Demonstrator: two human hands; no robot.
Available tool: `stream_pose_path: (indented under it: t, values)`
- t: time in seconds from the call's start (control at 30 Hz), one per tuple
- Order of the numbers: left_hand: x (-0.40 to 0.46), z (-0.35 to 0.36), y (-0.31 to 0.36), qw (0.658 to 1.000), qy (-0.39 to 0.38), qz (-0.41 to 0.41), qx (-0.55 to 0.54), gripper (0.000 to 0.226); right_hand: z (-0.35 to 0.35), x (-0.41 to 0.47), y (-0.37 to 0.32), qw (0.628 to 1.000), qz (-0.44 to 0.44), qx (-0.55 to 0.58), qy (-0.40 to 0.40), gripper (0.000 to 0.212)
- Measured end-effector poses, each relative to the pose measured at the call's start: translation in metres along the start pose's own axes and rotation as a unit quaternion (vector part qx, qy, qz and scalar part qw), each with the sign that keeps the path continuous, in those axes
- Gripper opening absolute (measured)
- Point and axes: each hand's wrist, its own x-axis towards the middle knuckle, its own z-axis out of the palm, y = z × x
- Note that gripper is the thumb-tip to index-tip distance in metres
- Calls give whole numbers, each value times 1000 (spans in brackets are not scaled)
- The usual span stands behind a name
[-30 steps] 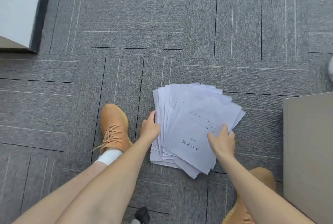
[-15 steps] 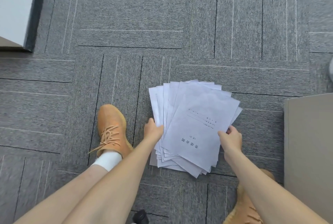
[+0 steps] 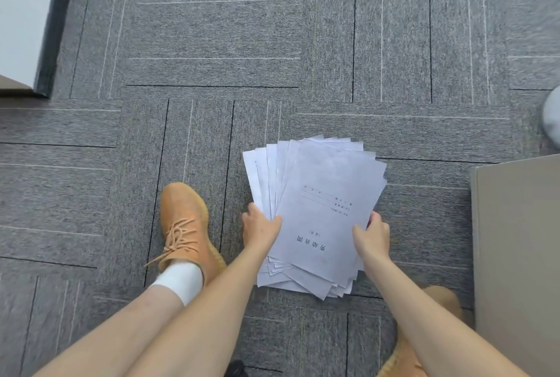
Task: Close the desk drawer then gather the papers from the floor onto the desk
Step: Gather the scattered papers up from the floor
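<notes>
Your left hand (image 3: 261, 229) and right hand (image 3: 372, 235) pinch fanned papers (image 3: 315, 213) from both side edges, frame centre, low over carpet (image 3: 212, 43).

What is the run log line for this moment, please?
phase: gathering | papers: fanned stack on carpet | left hand: grips left edge | right hand: grips right edge | desk: not reached

Top sheet of the fanned papers (image 3: 318, 210) carries the only print: large characters, upside down to the camera, reading 劳动合同, at the end of that sheet nearest the person. The small bracketed mark and the ruled form lines farther along it are illegible.
</notes>
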Motion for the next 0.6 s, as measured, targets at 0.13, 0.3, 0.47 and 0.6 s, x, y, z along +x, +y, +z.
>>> stream_pose_path:
  t: [0.13,0.3,0.47,0.6]
  values:
    - [4,-7,-1,999,-7,-12,-38,56,2,0,2,999,13,28,-14,25]
    - [10,-11,-3,992,-45,-40,-107,40,6,-2,3,1000,11,-3,2,14]
    - [7,-12,-4,989,-85,6,-124,44,6,-6,-2,999,15,-41,15,23]
    - [3,-10,-11,982,-115,40,-145,45,-1,-6,-2,999,16,-44,6,29]
